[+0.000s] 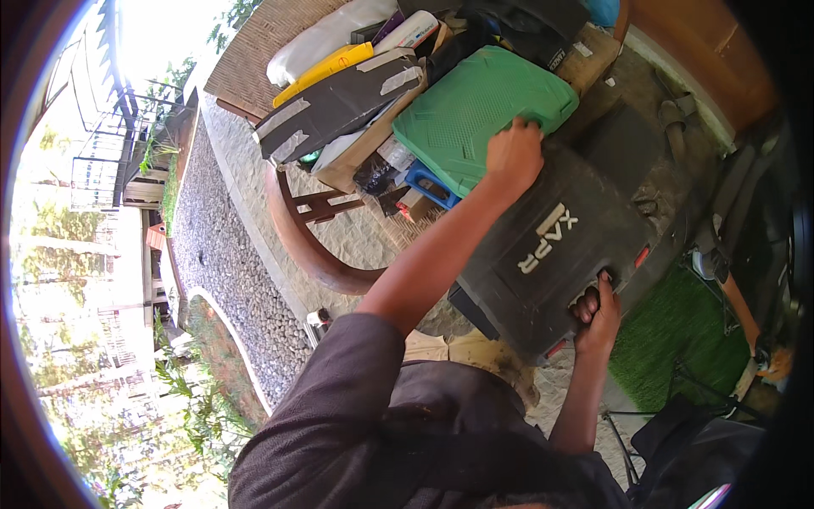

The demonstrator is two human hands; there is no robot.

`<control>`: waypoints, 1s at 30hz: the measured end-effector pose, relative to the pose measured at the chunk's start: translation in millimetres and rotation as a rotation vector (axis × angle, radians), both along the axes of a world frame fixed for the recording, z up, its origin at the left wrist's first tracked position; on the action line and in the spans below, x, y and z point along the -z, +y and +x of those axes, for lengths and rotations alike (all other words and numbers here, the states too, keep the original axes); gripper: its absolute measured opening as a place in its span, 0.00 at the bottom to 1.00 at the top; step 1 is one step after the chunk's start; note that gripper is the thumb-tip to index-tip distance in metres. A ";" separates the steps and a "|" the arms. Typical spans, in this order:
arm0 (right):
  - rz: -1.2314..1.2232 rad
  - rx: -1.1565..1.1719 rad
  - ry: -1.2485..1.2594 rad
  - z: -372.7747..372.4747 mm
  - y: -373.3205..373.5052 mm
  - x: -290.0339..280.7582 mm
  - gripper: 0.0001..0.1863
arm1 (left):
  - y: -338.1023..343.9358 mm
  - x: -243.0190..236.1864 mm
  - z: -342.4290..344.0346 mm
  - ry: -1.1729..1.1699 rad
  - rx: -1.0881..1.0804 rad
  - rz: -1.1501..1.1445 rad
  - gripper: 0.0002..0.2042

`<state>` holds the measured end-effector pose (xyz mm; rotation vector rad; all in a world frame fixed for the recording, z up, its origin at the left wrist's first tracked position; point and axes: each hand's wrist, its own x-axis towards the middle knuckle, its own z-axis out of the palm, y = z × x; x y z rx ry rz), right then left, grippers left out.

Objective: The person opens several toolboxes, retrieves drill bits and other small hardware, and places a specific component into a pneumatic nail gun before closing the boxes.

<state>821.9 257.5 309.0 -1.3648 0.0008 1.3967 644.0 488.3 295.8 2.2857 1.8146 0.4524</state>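
A black hard-plastic tool case (530, 276) with raised pale lettering and red latches is tilted in front of my body. My right hand (596, 318) is closed around the handle on its near side, thumb up over the rim. My left hand (515, 153) is closed at the far edge of the black case, where it meets a green plastic case (483, 106). What its curled fingers hold is hidden. The green case lies on top of other stored goods, just beyond the black one.
A worn dark box with tape patches (339, 106), a yellow item (322, 72) and a blue plastic item (431, 185) crowd around the green case. A curved wooden armrest (297, 237) stands left. Artificial grass (678, 339) and black folding frames lie right. Pebbled ground (229, 254) stretches beyond the paving.
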 end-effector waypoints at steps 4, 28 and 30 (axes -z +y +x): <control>-0.007 -0.076 -0.059 18.4 3.7 17.8 0.14 | -22.2 -5.4 -23.6 -0.148 0.073 0.149 0.12; 0.012 -0.044 -0.066 39.6 -79.4 34.2 0.13 | -1.5 -13.7 -124.8 -0.165 -0.707 0.473 0.22; -0.008 -0.085 -0.115 50.1 -89.4 33.6 0.15 | 15.9 -18.0 -123.6 -0.198 -0.367 0.398 0.22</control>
